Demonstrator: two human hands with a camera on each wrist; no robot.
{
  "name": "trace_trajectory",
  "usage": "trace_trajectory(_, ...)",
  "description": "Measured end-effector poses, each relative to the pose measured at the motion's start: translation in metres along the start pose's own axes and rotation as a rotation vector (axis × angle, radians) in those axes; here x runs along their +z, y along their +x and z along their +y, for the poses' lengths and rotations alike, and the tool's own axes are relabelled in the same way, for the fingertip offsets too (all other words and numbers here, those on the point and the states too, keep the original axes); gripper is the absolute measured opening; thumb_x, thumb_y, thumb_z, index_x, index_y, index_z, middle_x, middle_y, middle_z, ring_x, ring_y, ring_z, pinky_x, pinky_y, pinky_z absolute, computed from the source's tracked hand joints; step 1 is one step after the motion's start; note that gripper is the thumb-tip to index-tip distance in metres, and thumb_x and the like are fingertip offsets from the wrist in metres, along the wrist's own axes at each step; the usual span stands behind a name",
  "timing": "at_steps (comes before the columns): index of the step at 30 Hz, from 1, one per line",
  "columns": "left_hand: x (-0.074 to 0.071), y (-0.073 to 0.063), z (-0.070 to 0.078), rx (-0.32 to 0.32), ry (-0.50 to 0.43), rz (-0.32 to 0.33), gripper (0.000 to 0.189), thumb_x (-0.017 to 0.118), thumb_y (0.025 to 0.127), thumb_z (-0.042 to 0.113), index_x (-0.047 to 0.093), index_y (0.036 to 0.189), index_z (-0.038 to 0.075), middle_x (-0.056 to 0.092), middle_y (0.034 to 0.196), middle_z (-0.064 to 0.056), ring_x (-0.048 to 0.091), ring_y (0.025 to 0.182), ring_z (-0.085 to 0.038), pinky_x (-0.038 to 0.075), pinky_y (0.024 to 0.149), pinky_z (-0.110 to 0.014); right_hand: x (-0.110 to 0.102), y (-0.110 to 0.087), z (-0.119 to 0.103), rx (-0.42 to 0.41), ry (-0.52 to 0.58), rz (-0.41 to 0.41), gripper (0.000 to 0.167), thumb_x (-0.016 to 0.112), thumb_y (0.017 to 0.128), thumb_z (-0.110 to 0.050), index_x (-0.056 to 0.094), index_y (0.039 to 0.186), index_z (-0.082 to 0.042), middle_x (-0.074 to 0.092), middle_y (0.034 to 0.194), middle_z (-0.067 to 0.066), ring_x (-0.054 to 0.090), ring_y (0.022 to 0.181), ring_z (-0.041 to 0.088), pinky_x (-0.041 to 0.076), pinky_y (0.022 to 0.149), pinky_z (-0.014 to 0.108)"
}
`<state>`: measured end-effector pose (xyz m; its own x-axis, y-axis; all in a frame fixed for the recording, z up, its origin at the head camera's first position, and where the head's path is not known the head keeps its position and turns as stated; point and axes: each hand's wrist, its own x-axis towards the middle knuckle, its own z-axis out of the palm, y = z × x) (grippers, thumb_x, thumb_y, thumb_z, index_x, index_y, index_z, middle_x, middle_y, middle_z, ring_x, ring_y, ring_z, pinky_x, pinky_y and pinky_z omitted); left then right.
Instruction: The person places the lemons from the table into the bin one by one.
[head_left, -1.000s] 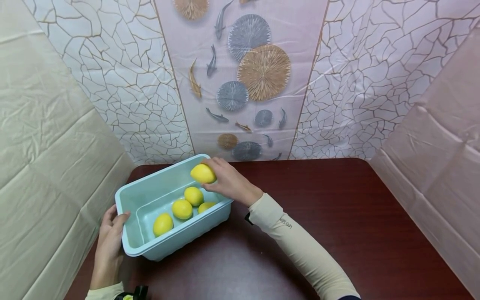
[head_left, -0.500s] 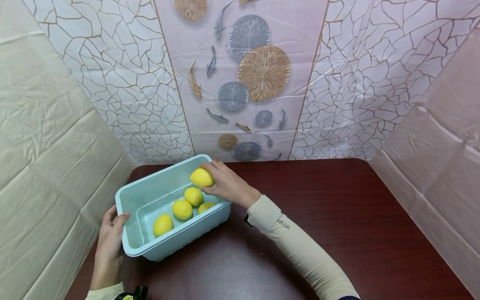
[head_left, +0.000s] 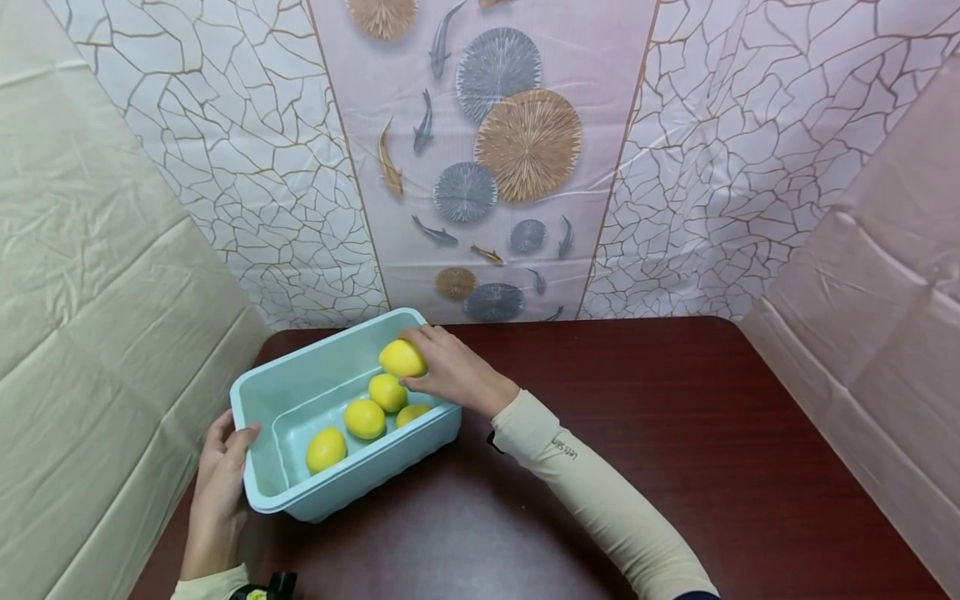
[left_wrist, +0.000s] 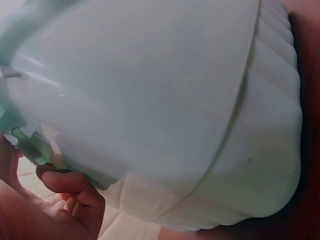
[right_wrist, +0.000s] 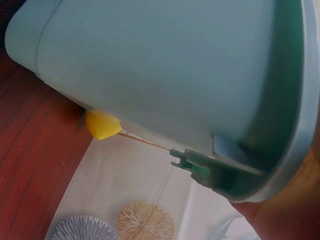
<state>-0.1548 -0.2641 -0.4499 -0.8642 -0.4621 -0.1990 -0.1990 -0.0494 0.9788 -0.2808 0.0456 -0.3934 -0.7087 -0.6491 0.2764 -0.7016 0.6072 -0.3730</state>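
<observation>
A light blue plastic bin (head_left: 352, 483) stands at an angle on the table's left side. My left hand (head_left: 217, 483) grips its left end, thumb over the rim; the left wrist view shows the thumb (left_wrist: 75, 187) beside the bin's outer wall. Over the bin's right end, my right hand (head_left: 459, 371) holds a lemon (head_left: 402, 358) between thumb and fingers. Inside lie several other lemons: one near the left (head_left: 326, 451), one mid-floor (head_left: 364, 418), one just below the held lemon (head_left: 387, 393), and one partly covered by the front wall (head_left: 412, 414).
The dark red wooden table (head_left: 637, 467) extends to the right. Patterned sheeting (head_left: 675, 208) rises behind it, with beige cloth (head_left: 862, 292) at the sides. The right wrist view shows a yellow thing (right_wrist: 102, 125) past the bin's outer wall, partly hidden.
My right hand has lowered the lemon a little and shifted it slightly left, deeper into the bin. My left hand, the bin and the other lemons stay in place.
</observation>
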Motion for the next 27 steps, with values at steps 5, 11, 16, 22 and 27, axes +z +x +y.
trace_trajectory(5,0.0000,-0.0002,0.0006,0.004,0.006,-0.005,0.068,0.054,0.109,0.029,0.022,0.167,0.012,0.046,0.142,-0.012,0.066,0.090,-0.002,0.056,0.070,-0.021,0.0013,0.0006,0.0006,-0.023,-0.026,0.005,0.059,0.082,0.094,-0.030,0.057,0.143,-0.009,0.064,0.128,0.007,0.059,0.109,0.024,0.051,0.095,0.040)
trace_trajectory(11,-0.0002,0.0000,0.0008,0.001,0.006,-0.002,0.067,0.053,0.109,0.029,0.023,0.166,0.012,0.046,0.142,-0.012,0.066,0.090,-0.002,0.056,0.070,-0.021,0.0020,0.0019,0.0013,-0.018,-0.032,-0.004,0.059,0.082,0.094,-0.031,0.057,0.143,-0.009,0.064,0.129,0.008,0.059,0.110,0.024,0.052,0.096,0.040)
trace_trajectory(16,0.0001,0.0000,0.0012,-0.005,0.005,-0.004,0.066,0.053,0.109,0.030,0.024,0.166,0.014,0.047,0.142,-0.012,0.067,0.090,-0.002,0.057,0.071,-0.021,0.0029,0.0028,0.0022,-0.018,-0.034,-0.007,0.058,0.082,0.094,-0.030,0.057,0.143,-0.009,0.064,0.130,0.008,0.060,0.112,0.024,0.050,0.099,0.042)
trace_trajectory(22,0.0004,-0.0002,0.0011,-0.007,-0.002,-0.004,0.065,0.054,0.109,0.030,0.025,0.165,0.015,0.047,0.142,-0.012,0.067,0.092,-0.002,0.057,0.072,-0.021,0.0048,0.0022,0.0026,-0.025,-0.049,-0.009,0.059,0.081,0.094,-0.030,0.058,0.143,-0.007,0.065,0.132,0.009,0.060,0.115,0.025,0.049,0.101,0.045)
trace_trajectory(27,0.0004,-0.0004,0.0009,0.003,0.002,-0.001,0.067,0.054,0.109,0.029,0.023,0.166,0.012,0.046,0.142,-0.012,0.066,0.091,-0.002,0.056,0.071,-0.021,0.0047,0.0022,0.0034,-0.034,-0.060,-0.005,0.057,0.081,0.095,-0.031,0.059,0.142,-0.007,0.066,0.131,0.009,0.061,0.113,0.025,0.050,0.099,0.044)
